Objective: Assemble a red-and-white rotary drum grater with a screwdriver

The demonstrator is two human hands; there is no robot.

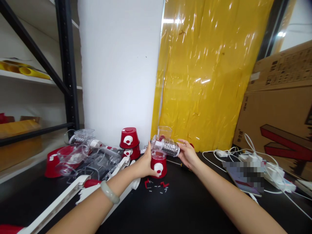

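Observation:
A red rotary grater base [162,162] with a white knob on its front stands upright on the black table, topped by a clear plastic housing [164,131]. My left hand [145,164] grips it from the left, thumb low across the base near the knob and fingers raised along the side. In my right hand [188,154], the fingers hold the white-rimmed end of a metal grater drum [170,148]. The drum lies sideways, its other end at the mouth of the clear housing; how deep it sits I cannot tell.
Two stacked red bases [129,138], clear housings [73,159] and white arm-like parts [58,203] crowd the left. Red clips [164,184] and several small pins lie in front. Right are white cables [214,165], a tablet-like device [243,178] and a cardboard box [275,107].

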